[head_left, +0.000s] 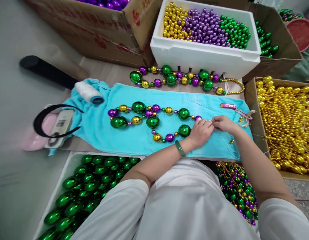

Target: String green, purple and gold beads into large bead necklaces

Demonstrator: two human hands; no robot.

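Observation:
A strand of green, purple and gold beads [152,122] lies looped on a turquoise towel [134,146]. My left hand [202,132], below a green bangle [180,148], is closed over the strand's right end. Beside it, touching or nearly so, my right hand [223,124] has its fingers pinched together; what they hold is too small to make out. A thin white thread [225,141] trails from under the hands past a few small gold beads [231,142]. Right of my right hand lie pink-handled thread snips [228,106]. A long needle [199,104] rests above the hands.
A bead necklace [171,79] lies behind the towel, before a white foam box [204,55] of sorted beads. Gold bead strings fill a carton [255,113] at right. A thread spool [89,92] and black tape roll [40,121] are left. Green beads [90,186] fill a front box.

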